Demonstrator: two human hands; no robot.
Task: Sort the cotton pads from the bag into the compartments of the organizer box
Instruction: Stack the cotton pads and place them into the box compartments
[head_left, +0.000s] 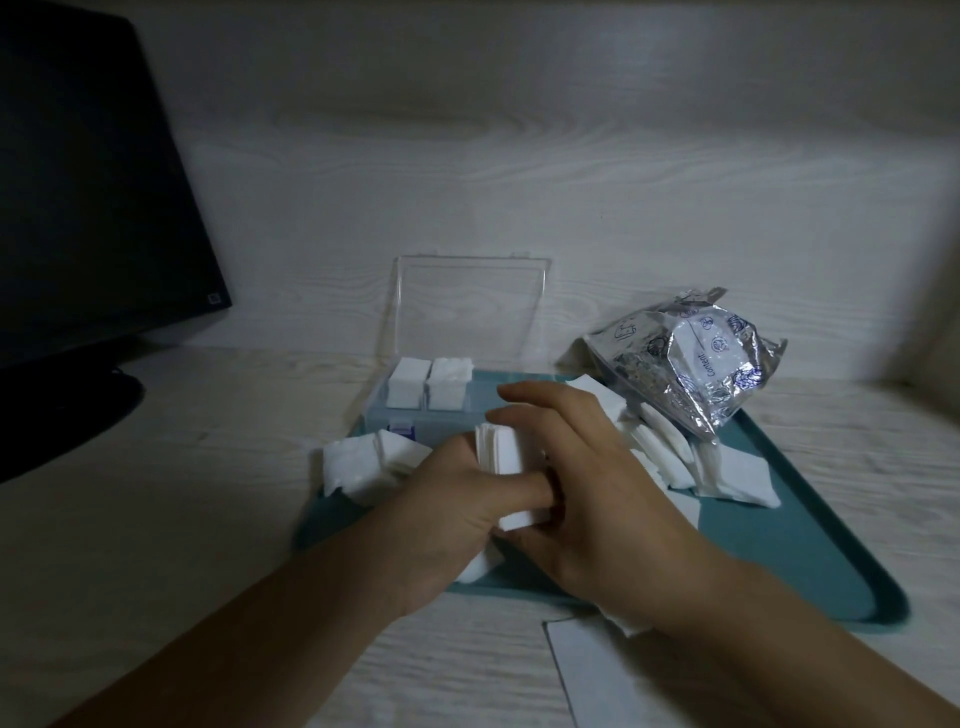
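Saw both grips closed on one stack of cotton pads (506, 457) at frame centre, left hand (457, 512) and right hand (587, 483) squaring it, I'd judge, for the organizer box (415, 415) just above, bag (691, 358) right.

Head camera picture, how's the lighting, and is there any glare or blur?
Head view: dim and bluish, corners darkened; the monitor at left is nearly black. The foil bag throws bright glints. Both hands, left hand and right hand, are slightly soft around the stack of cotton pads. Wide-angle bending curves the tray.
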